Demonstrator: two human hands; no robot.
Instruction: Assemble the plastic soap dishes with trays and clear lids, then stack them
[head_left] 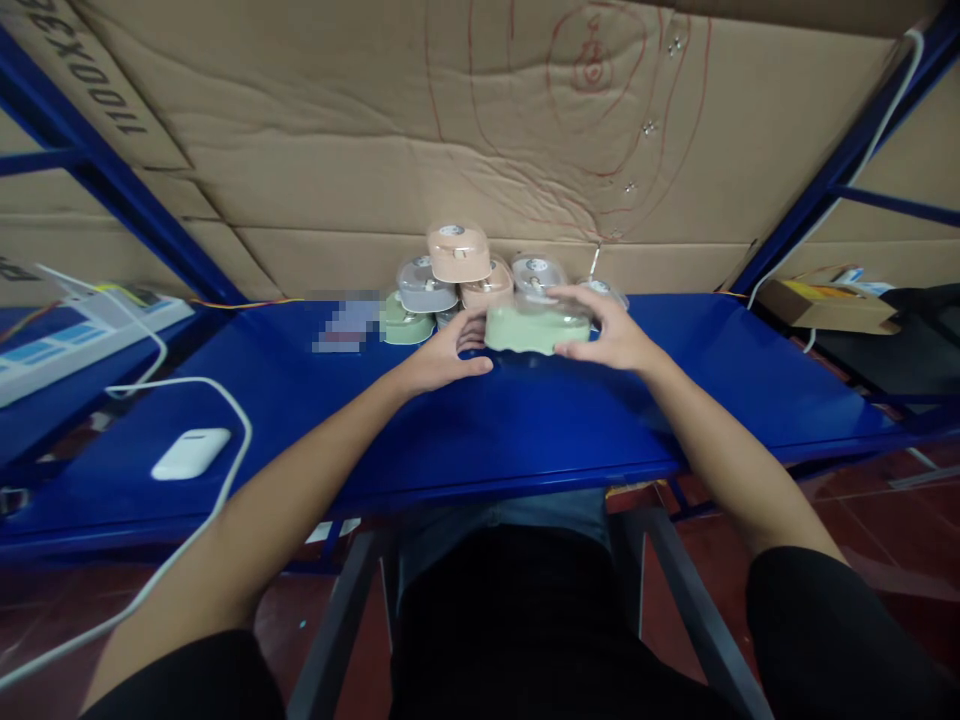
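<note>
A green box with a clear lid (536,328) is held a little above the blue table, its outline slightly blurred. My right hand (611,335) grips its right end, thumb at the front and fingers over the lid. At the left end is my left hand (450,350), thumb stretched away from the fingers; whether its fingertips touch the box I cannot tell. Behind them stands a pile of similar boxes: a peach box (459,255) on top, a grey box (426,285) and another green box (405,322) lower left, and a grey box (537,272) behind the held one.
A white earbud case (191,454) and a white cable (244,425) lie on the left of the blue table (480,440). A power strip (90,345) is farther left. At the right sits an open cardboard box (829,305). A cardboard wall (337,120) closes off the back.
</note>
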